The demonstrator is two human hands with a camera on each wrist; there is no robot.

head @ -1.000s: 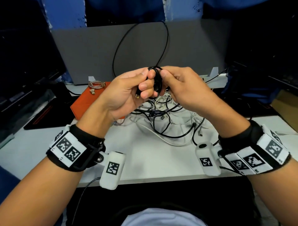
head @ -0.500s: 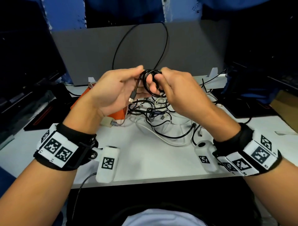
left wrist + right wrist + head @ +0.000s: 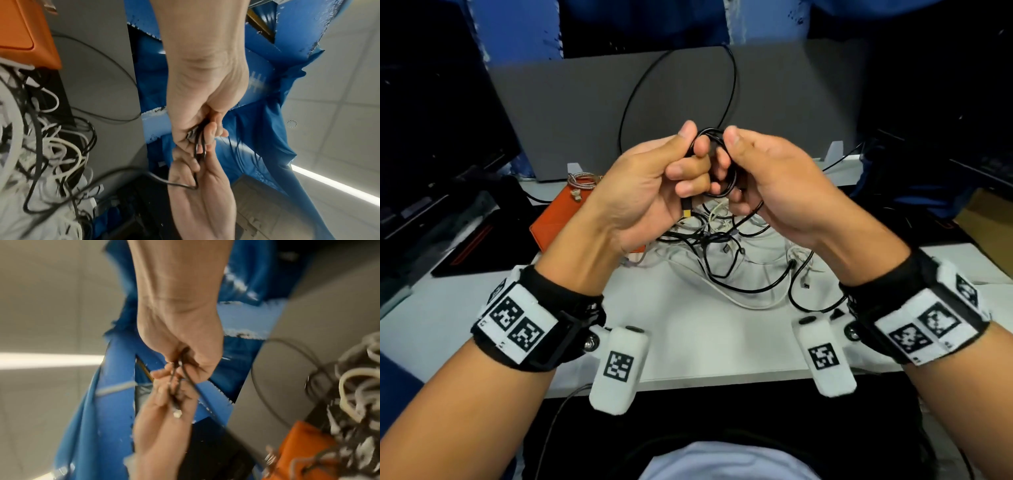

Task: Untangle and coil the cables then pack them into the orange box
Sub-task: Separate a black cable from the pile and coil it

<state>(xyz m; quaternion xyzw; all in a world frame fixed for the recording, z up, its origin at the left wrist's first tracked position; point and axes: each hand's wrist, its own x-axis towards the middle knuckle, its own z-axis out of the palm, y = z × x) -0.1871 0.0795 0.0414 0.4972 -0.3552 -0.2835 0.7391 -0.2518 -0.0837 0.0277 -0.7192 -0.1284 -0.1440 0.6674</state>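
Note:
Both hands are raised above the table, holding one small coil of black cable (image 3: 717,161) between them. My left hand (image 3: 654,181) pinches the coil's left side, and the cable's plug (image 3: 687,209) sticks out below its fingers. My right hand (image 3: 767,185) grips the coil's right side. A long loop of the same cable (image 3: 732,78) arcs up behind the hands. The orange box (image 3: 558,219) lies on the table at the left, partly hidden by my left hand. A tangle of black and white cables (image 3: 726,253) lies under the hands. The wrist views show the coil (image 3: 199,146) (image 3: 176,382) pinched between both hands.
A coiled braided cable (image 3: 582,181) lies on the orange box. A grey panel (image 3: 571,102) stands at the back of the white table (image 3: 688,339). Dark monitors (image 3: 431,113) flank the left side, and dark equipment sits at the right.
Both hands have kept turning the black coil between them, and the left hand has closed round its left side with the plug now pointing down below the fingers.

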